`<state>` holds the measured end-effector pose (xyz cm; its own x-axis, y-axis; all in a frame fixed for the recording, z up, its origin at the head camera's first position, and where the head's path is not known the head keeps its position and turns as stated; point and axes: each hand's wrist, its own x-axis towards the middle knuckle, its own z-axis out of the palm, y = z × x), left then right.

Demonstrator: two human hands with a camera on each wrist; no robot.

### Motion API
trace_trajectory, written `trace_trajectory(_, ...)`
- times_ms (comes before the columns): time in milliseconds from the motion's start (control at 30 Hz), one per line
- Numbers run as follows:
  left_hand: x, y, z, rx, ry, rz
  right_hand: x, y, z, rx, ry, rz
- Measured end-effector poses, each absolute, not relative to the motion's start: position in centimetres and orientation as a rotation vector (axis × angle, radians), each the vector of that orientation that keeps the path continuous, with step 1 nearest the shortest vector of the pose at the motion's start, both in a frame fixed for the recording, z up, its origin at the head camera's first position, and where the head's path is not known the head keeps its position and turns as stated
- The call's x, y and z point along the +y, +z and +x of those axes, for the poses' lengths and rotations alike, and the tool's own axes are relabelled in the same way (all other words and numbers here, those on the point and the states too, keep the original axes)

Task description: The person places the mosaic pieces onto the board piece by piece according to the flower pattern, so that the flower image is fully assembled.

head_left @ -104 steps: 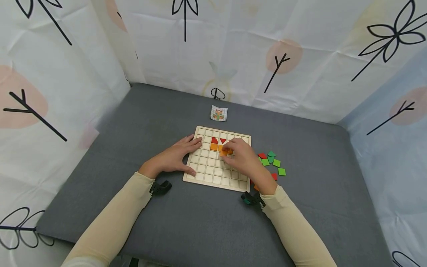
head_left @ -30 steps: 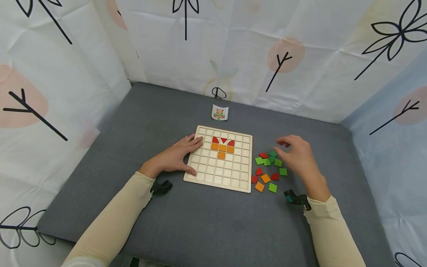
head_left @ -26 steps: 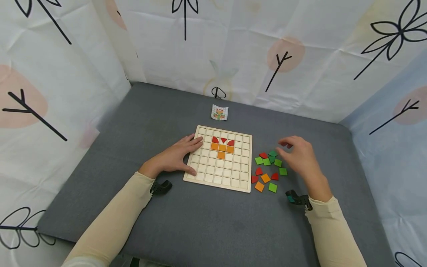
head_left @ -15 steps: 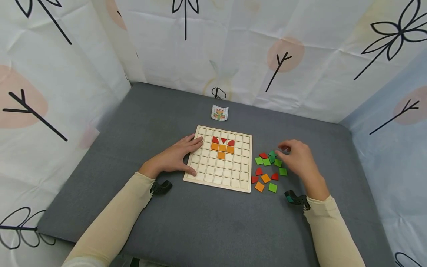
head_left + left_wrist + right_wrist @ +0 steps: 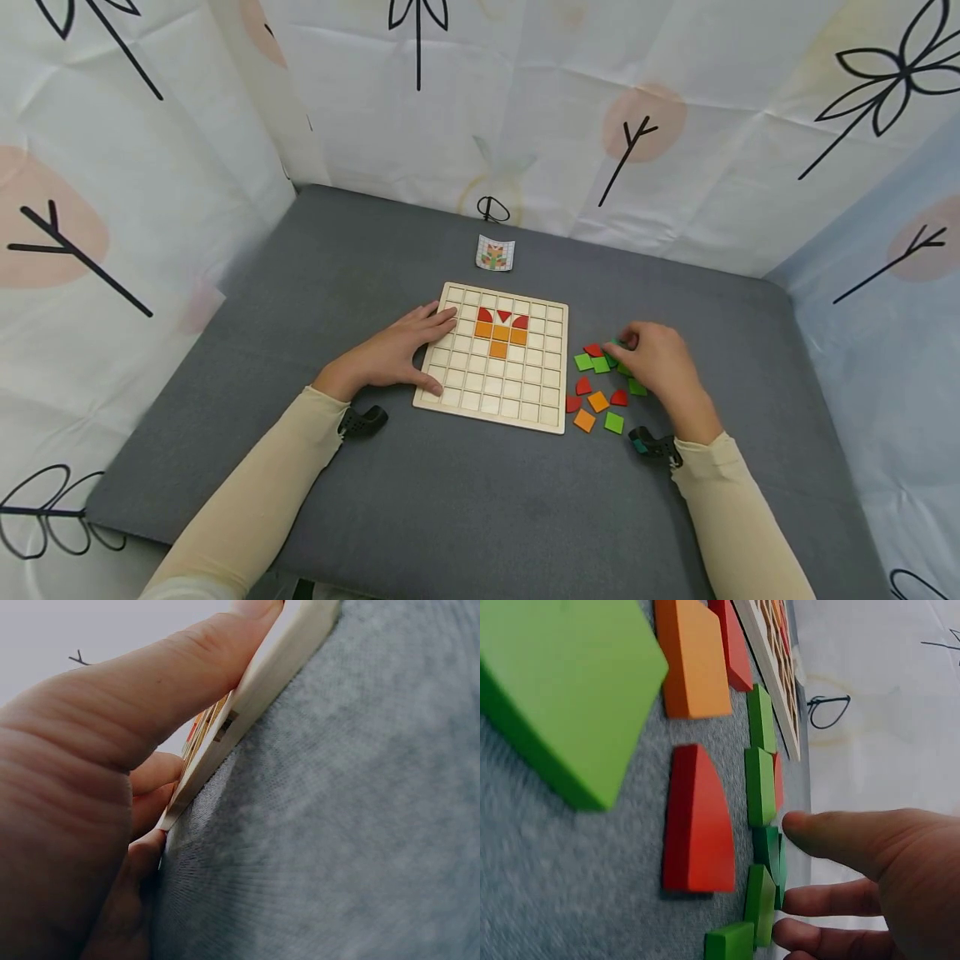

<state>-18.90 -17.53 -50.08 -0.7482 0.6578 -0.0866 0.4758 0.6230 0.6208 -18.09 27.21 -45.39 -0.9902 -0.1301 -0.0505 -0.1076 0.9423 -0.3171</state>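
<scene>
My left hand (image 5: 390, 348) rests on the left side of the pale wooden grid board (image 5: 457, 408), thumb on the near part and fingers spread farther up. In the left wrist view, the thumb of my left hand (image 5: 150, 697) lies over the board's edge (image 5: 255, 697). Red and orange pieces (image 5: 500, 333) sit in the board's upper middle. Right of the board, my right hand (image 5: 660, 358) is at the dark green pieces (image 5: 611, 360). The right wrist view shows my right hand (image 5: 885, 862) with thumb and fingers apart beside dark green pieces (image 5: 766, 847); contact is unclear.
Light green pieces (image 5: 614, 423), red pieces (image 5: 583, 386) and orange pieces (image 5: 585, 420) lie loose right of the board. A small card with a coloured pattern (image 5: 495, 253) lies behind the board on the grey table (image 5: 360, 250). Patterned white cloth hangs around the table.
My right hand has left the board, where an orange piece now sits below the others, and moved right. Lately it came down and left onto the dark green pieces. My left hand stays put.
</scene>
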Motion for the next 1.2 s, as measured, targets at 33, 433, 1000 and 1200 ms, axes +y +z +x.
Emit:
trace_trajectory(33, -17.54, -50.08, -18.88, 2.544, 0.842, 0.915, 27.11, -45.36, -18.11, 3.025, -0.481, -0.183)
trace_trajectory(433, -17.60, -50.27, -18.93, 2.547, 0.843, 0.921, 26.37, -45.31, -18.34, 3.013, -0.469, -0.201)
trace_trajectory(1000, -17.57, -50.42, -18.98, 2.550, 0.843, 0.923, 26.29, -45.53, -18.43, 3.019, -0.502, -0.215)
trace_trajectory(1200, -17.56, -50.47, -18.95, 2.549, 0.839, 0.914, 26.50, -45.61, -18.47, 3.040, -0.530, -0.207)
